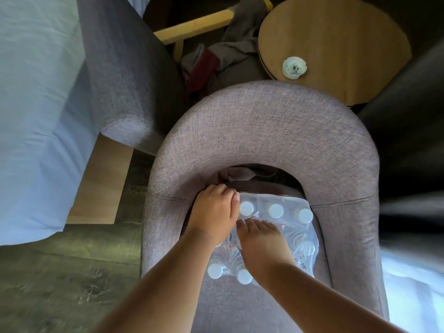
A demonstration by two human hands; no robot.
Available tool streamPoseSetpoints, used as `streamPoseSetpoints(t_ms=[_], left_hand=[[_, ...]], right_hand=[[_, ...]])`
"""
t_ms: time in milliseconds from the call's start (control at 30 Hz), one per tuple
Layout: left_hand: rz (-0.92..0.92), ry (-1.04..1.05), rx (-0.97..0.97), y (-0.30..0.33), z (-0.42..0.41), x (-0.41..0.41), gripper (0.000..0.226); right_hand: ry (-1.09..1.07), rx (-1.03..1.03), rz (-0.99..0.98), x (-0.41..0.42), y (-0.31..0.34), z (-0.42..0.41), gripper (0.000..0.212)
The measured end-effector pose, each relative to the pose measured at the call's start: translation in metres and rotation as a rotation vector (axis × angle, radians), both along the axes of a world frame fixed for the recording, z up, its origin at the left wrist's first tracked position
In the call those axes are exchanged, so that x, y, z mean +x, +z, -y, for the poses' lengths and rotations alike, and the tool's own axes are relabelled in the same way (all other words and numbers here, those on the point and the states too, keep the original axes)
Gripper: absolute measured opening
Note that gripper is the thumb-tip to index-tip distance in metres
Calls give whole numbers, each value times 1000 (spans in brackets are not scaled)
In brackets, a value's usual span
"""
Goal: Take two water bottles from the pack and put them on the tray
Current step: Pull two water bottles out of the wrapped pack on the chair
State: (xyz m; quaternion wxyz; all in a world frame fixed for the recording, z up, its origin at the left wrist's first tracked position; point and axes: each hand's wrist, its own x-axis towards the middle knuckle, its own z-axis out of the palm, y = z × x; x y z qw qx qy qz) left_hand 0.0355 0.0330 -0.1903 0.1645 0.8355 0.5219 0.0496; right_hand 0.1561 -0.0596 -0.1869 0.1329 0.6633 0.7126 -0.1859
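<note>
A shrink-wrapped pack of water bottles (pixel 288 227) with white caps stands on the seat of a grey fabric armchair (pixel 264 140). My left hand (pixel 213 212) curls over the pack's far left corner, next to a cap. My right hand (pixel 262 243) lies on top of the pack, with its bent fingers pressing into the clear wrap just behind the far row of caps. Both forearms cover the middle of the pack. Two near caps (pixel 214 271) show between my arms. No bottle is out of the wrap. A round wooden top (pixel 336 39) sits beyond the chair's backrest.
A small white dish (pixel 293 67) rests on the round wooden top. Crumpled clothes (pixel 230 56) lie on the floor behind the chair. A bed with pale sheets (pixel 36 116) and a grey headboard fills the left. A dark surface stands at the right.
</note>
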Motion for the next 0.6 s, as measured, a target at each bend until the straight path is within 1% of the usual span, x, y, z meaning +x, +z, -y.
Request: streamPoseSetpoints(t_ms=[100, 167, 233, 333, 433, 500, 600], left_hand=[[-3, 0, -14, 0, 0, -2, 53], [-7, 6, -16, -1, -1, -1, 53], [2, 10, 0, 0, 0, 0, 51], [5, -8, 15, 2, 5, -1, 53], [26, 5, 16, 0, 7, -1, 54], [56, 34, 28, 1, 7, -1, 48], [70, 11, 46, 0, 8, -1, 26]], right_hand=[[17, -57, 15, 0, 6, -6, 59], [20, -34, -18, 4, 5, -8, 49], [19, -2, -49, 8, 2, -6, 45], [21, 17, -52, 10, 4, 0, 48], [24, 50, -90, 10, 19, 8, 56], [40, 52, -143, 13, 43, 12, 58], [-18, 115, -254, 27, 96, 8, 45]])
